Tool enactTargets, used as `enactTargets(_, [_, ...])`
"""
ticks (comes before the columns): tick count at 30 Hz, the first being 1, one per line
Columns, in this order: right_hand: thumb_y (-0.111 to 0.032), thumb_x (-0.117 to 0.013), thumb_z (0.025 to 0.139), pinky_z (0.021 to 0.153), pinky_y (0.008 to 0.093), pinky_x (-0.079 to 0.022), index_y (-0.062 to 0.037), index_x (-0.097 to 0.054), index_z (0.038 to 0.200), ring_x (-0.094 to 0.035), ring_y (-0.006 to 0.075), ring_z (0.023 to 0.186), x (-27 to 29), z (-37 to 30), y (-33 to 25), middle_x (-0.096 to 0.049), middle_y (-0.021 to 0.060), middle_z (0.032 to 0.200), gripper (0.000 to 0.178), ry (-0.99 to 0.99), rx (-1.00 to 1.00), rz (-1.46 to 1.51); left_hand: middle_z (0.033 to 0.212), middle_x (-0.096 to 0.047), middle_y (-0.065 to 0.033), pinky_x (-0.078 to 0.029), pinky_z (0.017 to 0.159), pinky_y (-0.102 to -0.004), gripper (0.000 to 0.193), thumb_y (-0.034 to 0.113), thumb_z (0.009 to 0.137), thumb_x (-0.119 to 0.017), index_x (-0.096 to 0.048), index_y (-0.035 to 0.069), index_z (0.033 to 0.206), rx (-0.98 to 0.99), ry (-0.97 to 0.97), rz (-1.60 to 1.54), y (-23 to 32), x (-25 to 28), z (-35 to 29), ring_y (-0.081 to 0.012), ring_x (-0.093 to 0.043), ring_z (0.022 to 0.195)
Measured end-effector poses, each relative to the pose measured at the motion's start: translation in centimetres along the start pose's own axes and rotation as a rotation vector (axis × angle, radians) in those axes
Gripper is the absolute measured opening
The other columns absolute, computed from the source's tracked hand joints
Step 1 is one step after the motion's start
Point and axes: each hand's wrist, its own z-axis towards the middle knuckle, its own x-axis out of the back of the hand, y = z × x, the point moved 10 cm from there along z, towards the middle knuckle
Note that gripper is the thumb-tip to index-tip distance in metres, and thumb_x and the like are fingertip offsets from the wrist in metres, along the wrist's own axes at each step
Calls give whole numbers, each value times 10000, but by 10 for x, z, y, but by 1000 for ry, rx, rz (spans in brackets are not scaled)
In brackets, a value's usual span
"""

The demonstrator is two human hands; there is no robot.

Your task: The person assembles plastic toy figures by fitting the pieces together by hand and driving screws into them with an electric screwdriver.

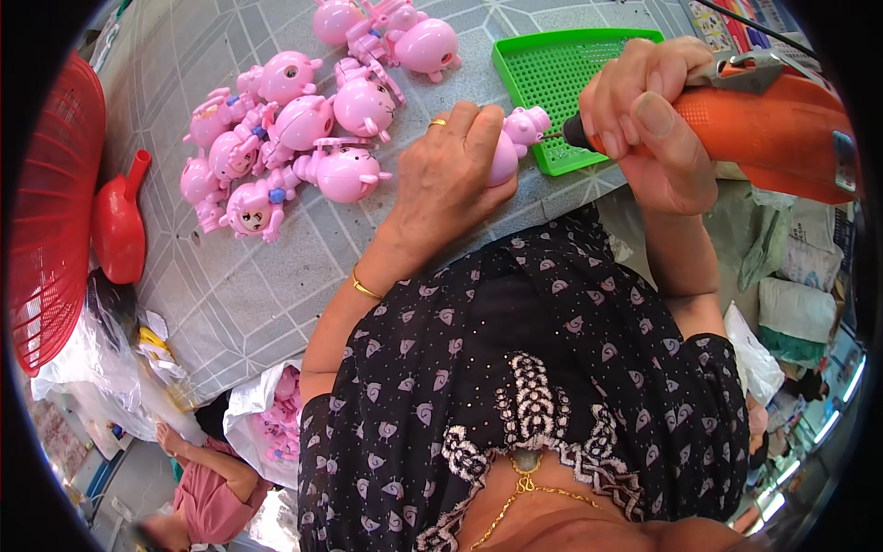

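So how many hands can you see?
3: your left hand, around a shiny pink plastic toy; your right hand, around the front of an orange power drill; and a co-worker's hand at lower left. Others may be hidden.

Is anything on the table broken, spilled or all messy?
Nothing looks clearly spilled or broken. The shiny pink plastic toys left of the left hand look messy, because they lie jumbled close together, facing different ways. The left hand holds another round pink toy; the right hand grips an orange power driver.
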Motion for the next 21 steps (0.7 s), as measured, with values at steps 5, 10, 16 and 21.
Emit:
enactTargets(5, [-124,-617,959,601,304,-429,-124,-407,893,-472,127,585,-3,0,2,-461,29,742,220,-11,21,-6,1035,-626,-137,-540,697,-442,489,230,763,-817,-590,60,1161,-13,16,-12,-1,-1,1,-346,-669,876])
enactTargets(10, [-119,-623,960,577,303,-426,-122,-404,892,-473,131,577,-7,-3,3,-464,32,732,229,-4,52,-8,1021,-633,-138,-539,696,-444,475,223,749,-819,-591,62,1133,-6,35,-49,-5,-3,0,-344,-672,866])
enactTargets(16, [22,-626,854,531,324,-447,-98,-398,708,-463,146,502,-11,3,-2,-480,42,659,296,57,64,-182,998,-637,-136,-534,683,-451,486,231,733,-824,-596,74,1132,-3,78,-17,-6,-1,1,-347,-672,866])
enactTargets(21, [-24,-627,917,554,326,-468,-75,-431,781,-492,138,538,12,19,-17,-532,65,718,244,109,101,74,965,-633,-108,-551,691,-403,449,284,800,-801,-604,53,1131,172,134,-333,-41,1,-5,-263,-671,814])
